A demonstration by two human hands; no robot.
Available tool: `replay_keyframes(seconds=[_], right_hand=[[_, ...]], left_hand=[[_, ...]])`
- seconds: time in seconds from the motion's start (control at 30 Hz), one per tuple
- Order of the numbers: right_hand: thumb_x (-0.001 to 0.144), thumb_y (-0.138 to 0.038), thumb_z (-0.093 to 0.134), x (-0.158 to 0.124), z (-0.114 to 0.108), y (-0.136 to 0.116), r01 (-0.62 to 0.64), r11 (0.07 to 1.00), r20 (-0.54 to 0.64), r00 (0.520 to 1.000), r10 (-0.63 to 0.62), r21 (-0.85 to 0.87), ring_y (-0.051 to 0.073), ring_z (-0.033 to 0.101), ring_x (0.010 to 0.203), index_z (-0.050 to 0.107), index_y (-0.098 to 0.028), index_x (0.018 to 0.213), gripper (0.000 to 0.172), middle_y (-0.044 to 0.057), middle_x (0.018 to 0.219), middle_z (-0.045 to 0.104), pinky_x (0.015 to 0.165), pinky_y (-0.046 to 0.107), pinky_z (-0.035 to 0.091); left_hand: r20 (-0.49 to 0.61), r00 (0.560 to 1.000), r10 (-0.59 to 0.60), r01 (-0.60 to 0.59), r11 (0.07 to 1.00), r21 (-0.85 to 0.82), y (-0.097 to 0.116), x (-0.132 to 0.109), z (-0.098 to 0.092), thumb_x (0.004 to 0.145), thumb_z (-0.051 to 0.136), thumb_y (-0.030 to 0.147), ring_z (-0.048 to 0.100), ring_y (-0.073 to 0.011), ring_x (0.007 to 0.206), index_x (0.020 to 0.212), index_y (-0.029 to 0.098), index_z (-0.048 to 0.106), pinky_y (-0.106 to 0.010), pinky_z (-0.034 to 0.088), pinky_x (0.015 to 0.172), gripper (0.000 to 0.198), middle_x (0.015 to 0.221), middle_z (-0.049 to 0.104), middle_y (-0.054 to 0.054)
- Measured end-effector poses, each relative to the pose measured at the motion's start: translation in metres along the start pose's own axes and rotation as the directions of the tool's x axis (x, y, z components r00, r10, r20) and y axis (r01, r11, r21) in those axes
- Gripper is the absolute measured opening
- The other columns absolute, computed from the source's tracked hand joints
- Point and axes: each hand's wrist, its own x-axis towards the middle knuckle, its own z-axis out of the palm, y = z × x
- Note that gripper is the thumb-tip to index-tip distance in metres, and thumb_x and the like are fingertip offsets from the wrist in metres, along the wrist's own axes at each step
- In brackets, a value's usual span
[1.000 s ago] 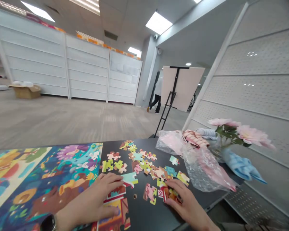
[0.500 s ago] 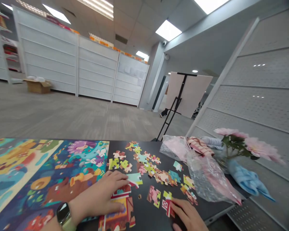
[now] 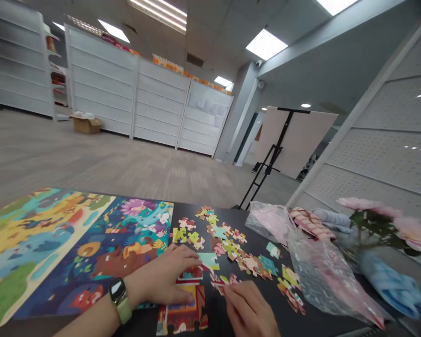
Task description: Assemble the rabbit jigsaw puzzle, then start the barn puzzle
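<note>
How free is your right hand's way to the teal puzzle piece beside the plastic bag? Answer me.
Probably free. The right hand is close, and only flat puzzle pieces lie between; the clear plastic bag lies beside the teal puzzle piece, not over it.

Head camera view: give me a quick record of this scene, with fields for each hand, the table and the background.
Left hand: resting on an assembled puzzle section, smartwatch on the wrist
Right hand: at small loose puzzle pieces
Table: black table, more loose pieces spread across it
Beside the pieces: illustrated picture sheet, clear plastic bag, pink flowers, blue cloth
Background: white shelving units, cardboard box, board on an easel
</note>
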Motion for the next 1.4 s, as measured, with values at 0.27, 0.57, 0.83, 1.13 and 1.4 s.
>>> replay_keyframes(seconds=[0.27, 0.57, 0.83, 1.13, 1.4], right_hand=[[0.088, -0.007, 0.057, -0.013, 0.049, 0.006, 0.025, 0.995, 0.167, 0.986, -0.009, -0.097, 0.017, 0.065, 0.072, 0.066, -0.023, 0.101, 0.022, 0.001, 0.082, 0.069, 0.073, 0.025, 0.055], [0.09, -0.014, 0.061, -0.003, 0.037, 0.008, -0.031, 0.999, 0.149, 0.988, 0.035, -0.029, 0.018, 0.07, 0.081, 0.068, -0.025, 0.101, 0.017, 0.002, 0.093, 0.074, 0.077, 0.026, 0.058], [0.093, -0.003, 0.051, -0.002, 0.036, 0.02, 0.129, 0.991, 0.038, 0.991, -0.128, -0.04, 0.016, 0.074, 0.084, 0.065, -0.018, 0.104, 0.022, 0.004, 0.088, 0.077, 0.085, 0.022, 0.059], [0.095, -0.012, 0.056, -0.009, 0.049, 0.027, 0.101, 0.995, 0.028, 0.995, -0.1, -0.008, 0.014, 0.072, 0.082, 0.064, -0.021, 0.095, 0.011, 0.001, 0.085, 0.077, 0.081, 0.021, 0.058], [0.089, -0.013, 0.06, -0.004, 0.032, 0.02, -0.059, 0.995, 0.334, 0.942, 0.028, 0.085, 0.013, 0.07, 0.093, 0.065, -0.023, 0.094, 0.012, -0.003, 0.095, 0.077, 0.091, 0.023, 0.052]], left_hand=[[0.027, 0.999, 0.022, -0.024, 0.999, 0.046, 0.006, 0.001, -0.001, 0.075, 0.078, 0.042, 0.055, -0.0314, 0.12, 0.13, 0.038, 0.061, -0.048, 0.041, 0.106, 0.058, 0.131, 0.06, -0.003], [0.1, 0.995, -0.001, -0.005, 0.998, 0.055, 0.017, 0.0, -0.01, 0.078, 0.075, 0.033, 0.049, -0.0339, 0.126, 0.126, 0.04, 0.063, -0.055, 0.038, 0.108, 0.049, 0.137, 0.057, -0.003], [0.167, 0.985, -0.031, 0.023, 0.999, 0.048, 0.022, 0.004, -0.017, 0.08, 0.072, 0.035, 0.045, -0.0354, 0.132, 0.132, 0.044, 0.06, -0.054, 0.037, 0.11, 0.054, 0.141, 0.054, -0.002], [0.136, 0.99, 0.04, -0.046, 0.998, 0.037, 0.007, 0.003, -0.01, 0.088, 0.061, 0.058, 0.05, -0.0362, 0.125, 0.137, 0.046, 0.055, -0.053, 0.04, 0.104, 0.051, 0.143, 0.053, -0.004], [0.119, 0.991, 0.068, -0.08, 0.992, 0.103, 0.003, 0.006, 0.003, 0.089, 0.061, 0.055, 0.05, -0.0353, 0.126, 0.139, 0.042, 0.055, -0.048, 0.04, 0.106, 0.052, 0.143, 0.054, -0.005]])
